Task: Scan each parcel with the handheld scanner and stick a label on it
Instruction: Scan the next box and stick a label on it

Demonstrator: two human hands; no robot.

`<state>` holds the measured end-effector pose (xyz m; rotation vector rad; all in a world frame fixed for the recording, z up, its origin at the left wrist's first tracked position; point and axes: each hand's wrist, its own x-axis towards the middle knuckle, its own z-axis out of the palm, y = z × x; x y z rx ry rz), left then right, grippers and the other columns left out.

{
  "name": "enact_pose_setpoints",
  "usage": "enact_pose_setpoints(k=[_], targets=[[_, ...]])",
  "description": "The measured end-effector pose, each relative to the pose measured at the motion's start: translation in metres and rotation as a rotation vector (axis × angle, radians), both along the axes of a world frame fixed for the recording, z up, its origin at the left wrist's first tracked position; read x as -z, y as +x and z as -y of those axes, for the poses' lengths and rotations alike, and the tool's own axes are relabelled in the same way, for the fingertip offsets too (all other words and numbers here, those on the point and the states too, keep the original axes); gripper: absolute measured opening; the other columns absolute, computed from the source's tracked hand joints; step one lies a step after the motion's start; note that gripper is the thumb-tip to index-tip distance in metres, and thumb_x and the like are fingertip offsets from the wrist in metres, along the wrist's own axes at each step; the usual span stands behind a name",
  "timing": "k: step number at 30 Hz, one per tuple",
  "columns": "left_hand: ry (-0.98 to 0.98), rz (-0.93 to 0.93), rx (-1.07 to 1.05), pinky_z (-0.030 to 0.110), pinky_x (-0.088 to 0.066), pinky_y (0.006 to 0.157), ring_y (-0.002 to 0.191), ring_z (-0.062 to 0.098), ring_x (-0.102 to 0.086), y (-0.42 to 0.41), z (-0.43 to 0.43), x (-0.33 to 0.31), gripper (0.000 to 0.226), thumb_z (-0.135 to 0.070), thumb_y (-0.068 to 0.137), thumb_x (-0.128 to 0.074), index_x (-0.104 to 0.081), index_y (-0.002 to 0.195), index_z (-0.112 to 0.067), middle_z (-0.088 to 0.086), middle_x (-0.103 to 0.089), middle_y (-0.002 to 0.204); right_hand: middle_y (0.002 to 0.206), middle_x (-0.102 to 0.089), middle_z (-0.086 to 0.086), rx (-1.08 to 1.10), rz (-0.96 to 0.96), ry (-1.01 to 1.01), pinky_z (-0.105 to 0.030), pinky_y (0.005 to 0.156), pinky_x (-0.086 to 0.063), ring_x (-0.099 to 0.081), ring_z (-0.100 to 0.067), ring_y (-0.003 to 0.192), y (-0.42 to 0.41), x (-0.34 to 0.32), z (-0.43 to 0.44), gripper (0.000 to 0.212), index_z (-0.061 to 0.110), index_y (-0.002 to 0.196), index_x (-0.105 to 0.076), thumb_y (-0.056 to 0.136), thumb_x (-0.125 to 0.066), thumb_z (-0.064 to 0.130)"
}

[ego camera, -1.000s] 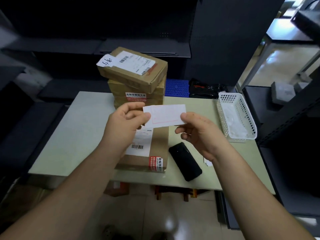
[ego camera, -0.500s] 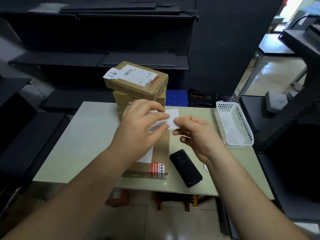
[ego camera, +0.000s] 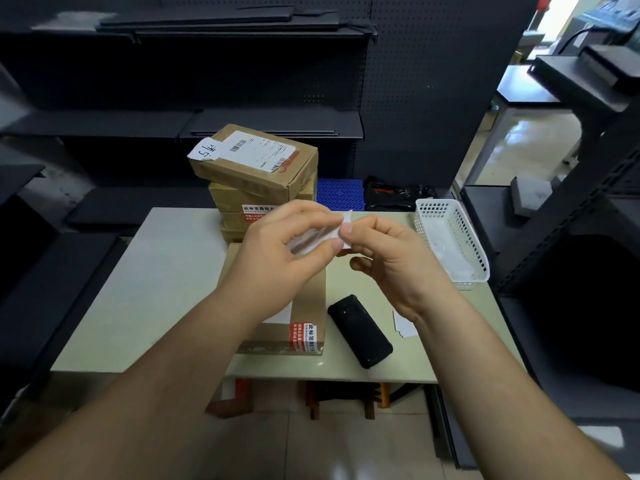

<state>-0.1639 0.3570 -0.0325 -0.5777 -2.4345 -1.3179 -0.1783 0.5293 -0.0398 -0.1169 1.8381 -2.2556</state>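
Both hands hold a small white label point(ego camera: 320, 237) above the table. My left hand point(ego camera: 277, 251) pinches it from the left with curled fingers, and my right hand point(ego camera: 388, 251) pinches its right end between thumb and forefinger. Under my left hand lies a flat brown parcel point(ego camera: 304, 306) with a red-and-white sticker at its near corner. The black handheld scanner point(ego camera: 360, 330) lies on the table just right of that parcel. A stack of brown parcels point(ego camera: 256, 174) stands at the table's far edge, its top one bearing a shipping label.
A white perforated basket point(ego camera: 453, 237) sits at the table's point(ego camera: 149, 278) right far corner. Loose white label sheets point(ego camera: 403, 323) lie right of the scanner. Dark shelving lines the back and both sides. A blue crate point(ego camera: 341, 194) sits behind the table.
The label was held flat and spread between both hands; now my hands have drawn close together and the label is bent between the fingertips. The view has tilted upward.
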Motion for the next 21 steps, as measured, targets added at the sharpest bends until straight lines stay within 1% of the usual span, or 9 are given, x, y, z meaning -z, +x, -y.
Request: enact_pose_setpoints(k=[2, 3, 5, 6, 8, 12, 16, 18, 21], targets=[[-0.003, -0.007, 0.010, 0.018, -0.046, 0.088, 0.110, 0.011, -0.059, 0.000, -0.002, -0.002, 0.024, -0.018, 0.088, -0.072, -0.072, 0.112, -0.024, -0.011, -0.065, 0.111, 0.077, -0.068, 0.000, -0.018, -0.006, -0.029, -0.027, 0.069, -0.041, -0.062, -0.010, 0.073, 0.001, -0.002, 0.000, 0.011, 0.015, 0.077, -0.066, 0.087, -0.069, 0.019], [0.007, -0.014, 0.009, 0.021, -0.049, 0.087, 0.108, 0.013, -0.061, 0.001, -0.002, -0.003, 0.024, -0.016, 0.088, -0.071, -0.072, 0.111, -0.026, -0.011, -0.066, 0.110, 0.083, -0.069, -0.003, -0.032, 0.001, -0.054, -0.027, 0.069, -0.041, -0.062, -0.011, 0.075, 0.002, -0.002, 0.000, 0.010, 0.013, 0.084, -0.069, 0.085, -0.068, 0.022], [0.048, -0.028, -0.014, 0.026, -0.052, 0.084, 0.103, 0.012, -0.063, 0.002, -0.004, -0.004, 0.025, -0.012, 0.089, -0.070, -0.072, 0.109, -0.027, -0.013, -0.068, 0.105, 0.091, -0.070, -0.007, -0.059, 0.006, -0.095, -0.026, 0.068, -0.043, -0.062, -0.014, 0.080, 0.002, -0.003, -0.001, 0.025, 0.008, 0.097, -0.072, 0.083, -0.062, 0.026], [0.074, -0.030, -0.033, 0.026, -0.053, 0.083, 0.100, 0.011, -0.064, 0.003, -0.005, -0.004, 0.025, -0.011, 0.089, -0.070, -0.073, 0.107, -0.027, -0.014, -0.068, 0.103, 0.093, -0.070, -0.009, -0.067, 0.001, -0.107, -0.026, 0.068, -0.044, -0.062, -0.015, 0.082, 0.003, -0.003, -0.001, 0.026, 0.007, 0.099, -0.073, 0.083, -0.061, 0.025], [0.122, -0.010, -0.075, 0.024, -0.053, 0.082, 0.097, 0.010, -0.065, 0.005, -0.006, -0.005, 0.023, -0.013, 0.089, -0.070, -0.073, 0.105, -0.028, -0.015, -0.069, 0.099, 0.092, -0.071, -0.011, -0.073, -0.015, -0.122, -0.026, 0.068, -0.046, -0.064, -0.018, 0.083, 0.005, -0.003, -0.002, 0.022, 0.009, 0.094, -0.075, 0.083, -0.061, 0.021], [0.184, 0.048, -0.116, 0.014, -0.050, 0.079, 0.095, 0.003, -0.064, 0.010, -0.008, -0.005, 0.021, -0.018, 0.091, -0.068, -0.070, 0.102, -0.036, -0.018, -0.069, 0.095, 0.084, -0.071, -0.008, -0.048, -0.079, -0.092, -0.026, 0.066, -0.051, -0.066, -0.020, 0.081, 0.008, -0.003, -0.002, 0.011, 0.013, 0.083, -0.075, 0.080, -0.064, 0.014], [0.180, 0.056, -0.110, 0.012, -0.049, 0.079, 0.096, 0.003, -0.064, 0.014, -0.010, -0.006, 0.024, -0.020, 0.091, -0.068, -0.068, 0.100, -0.042, -0.020, -0.068, 0.096, 0.079, -0.070, -0.006, -0.020, -0.134, -0.039, -0.028, 0.068, -0.051, -0.066, -0.019, 0.080, 0.011, -0.005, -0.001, 0.006, 0.010, 0.082, -0.071, 0.081, -0.065, 0.011], [0.181, 0.055, -0.108, 0.012, -0.049, 0.079, 0.096, 0.003, -0.064, 0.015, -0.010, -0.007, 0.023, -0.020, 0.091, -0.068, -0.068, 0.100, -0.041, -0.019, -0.068, 0.096, 0.079, -0.069, -0.006, -0.008, -0.149, -0.024, -0.028, 0.069, -0.051, -0.065, -0.018, 0.080, 0.012, -0.006, 0.000, 0.006, 0.011, 0.081, -0.071, 0.079, -0.065, 0.013], [0.185, 0.049, -0.105, 0.011, -0.049, 0.079, 0.095, 0.003, -0.065, 0.016, -0.010, -0.008, 0.022, -0.018, 0.091, -0.068, -0.069, 0.100, -0.039, -0.019, -0.068, 0.095, 0.078, -0.069, -0.004, -0.004, -0.173, 0.005, -0.029, 0.069, -0.050, -0.065, -0.017, 0.079, 0.013, -0.007, 0.002, 0.006, 0.012, 0.079, -0.070, 0.082, -0.065, 0.010]])
